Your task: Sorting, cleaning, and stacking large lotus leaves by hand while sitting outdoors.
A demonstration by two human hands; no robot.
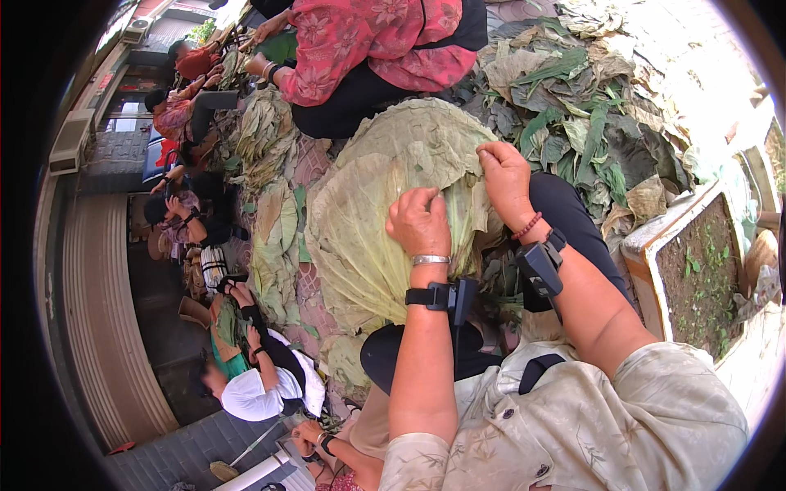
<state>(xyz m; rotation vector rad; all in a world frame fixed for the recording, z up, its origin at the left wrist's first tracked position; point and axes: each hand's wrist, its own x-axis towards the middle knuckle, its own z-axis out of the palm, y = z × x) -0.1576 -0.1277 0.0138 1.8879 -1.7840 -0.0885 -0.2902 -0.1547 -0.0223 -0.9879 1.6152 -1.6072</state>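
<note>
A large stack of pale, dried leaves (368,227), which look like folded lotus leaves, lies before my knees. My right hand (506,178) pinches the ragged edge of the upper leaf (424,138) between thumb and fingers. Lower and to the left, my left hand (420,221) is curled over the stack, thumb against forefinger at the same leaf's torn edge. Its fingertips partly hide what they grip. Pale yellow veins fan out beneath my left wrist. Each wrist carries a bracelet and a strapped black device.
A person in a pink floral top (368,49) crouches just beyond the stack. Heaped dry and green leaves (571,104) lie at right, near a soil-filled foam box (694,276). More leaf piles (273,245) line the left, where several people sit, including one in a white shirt (261,393).
</note>
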